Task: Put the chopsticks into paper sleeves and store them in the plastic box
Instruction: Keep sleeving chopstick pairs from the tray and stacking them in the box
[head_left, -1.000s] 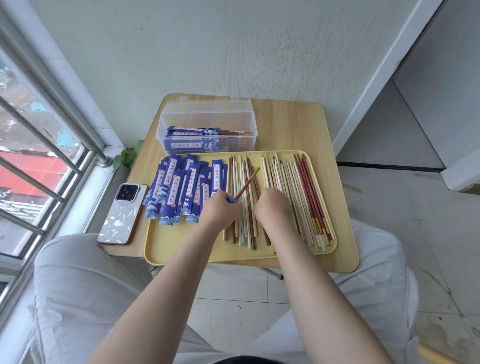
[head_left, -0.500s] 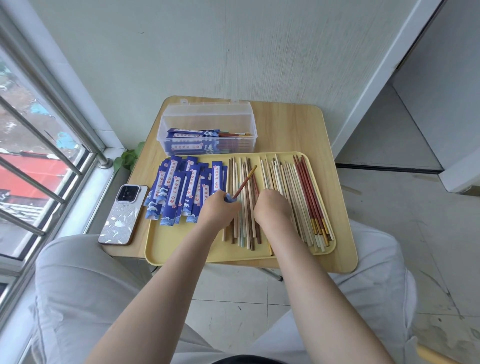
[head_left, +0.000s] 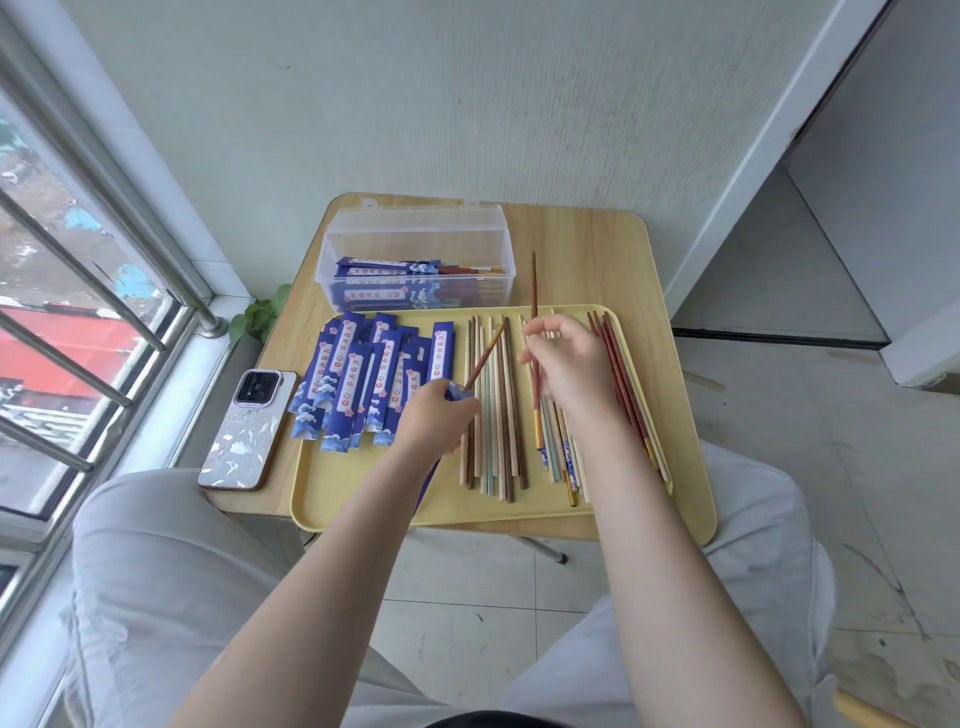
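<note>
Small wooden bench (head_left: 613, 244) in a corner by a barred window at frame left, pale wall behind, tiled floor below. Yellow tray (head_left: 363, 499) takes up the near half of the bench; clear plastic box (head_left: 415, 234) sits just behind it, lid open, a few sleeved pairs lying inside lengthwise left to right. Phone (head_left: 248, 431) lies left of the tray. Loose blue paper sleeves (head_left: 358, 374) are piled on the tray's left part, loose chopsticks (head_left: 498, 415) in rows at centre and right, long axes running near to far. Left hand (head_left: 434, 421) grips a blue sleeve (head_left: 457, 391), fingers curled round it; one red-brown chopstick (head_left: 483, 358) is already in it, free end pointing up and right across the rows. Right hand (head_left: 571, 369) pinches a second red-brown chopstick (head_left: 534, 332) between thumb and fingers, other fingers loosely spread; it stands nearly vertical in frame, narrow end toward the box at upper centre, gold-tipped end low toward the viewer. Judged step: bring the second stick to the sleeve mouth. Risks: the two sticks sit at different angles, so the tip may miss or catch the paper edge and tear or crumple it; the light pinch near the middle could let the stick swing or drop into the rows; the sleeved stick could slide out if the sleeve tilts.
</note>
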